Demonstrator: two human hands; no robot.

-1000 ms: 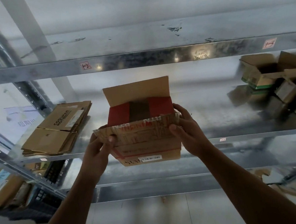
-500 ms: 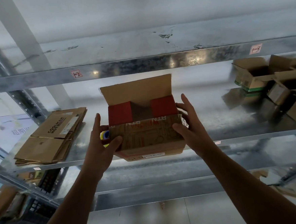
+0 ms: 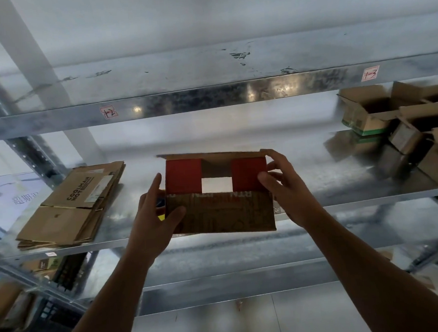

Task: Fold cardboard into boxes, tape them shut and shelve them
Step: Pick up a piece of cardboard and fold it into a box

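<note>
A brown cardboard box [image 3: 221,215] with red inner flaps sits at the front edge of the metal shelf [image 3: 344,201]. It is tipped so that I see through a light gap between the red flaps. My left hand [image 3: 152,222] lies against its left side, fingers straight and thumb across the brown front panel. My right hand [image 3: 289,189] grips the right end, fingers curled over the top corner and thumb on the red flap. The box's back flap is folded low.
A stack of flattened cardboard [image 3: 70,207] lies on the same shelf to the left. Several open boxes [image 3: 391,127] crowd its right end. An upper shelf beam [image 3: 208,96] runs overhead and a lower shelf [image 3: 234,286] below. Something small, yellow and blue [image 3: 161,214], shows behind my left hand.
The box went from held in the air onto the shelf and is now tipped further. Its tall back flap has come down. My right hand has moved up to the top right corner.
</note>
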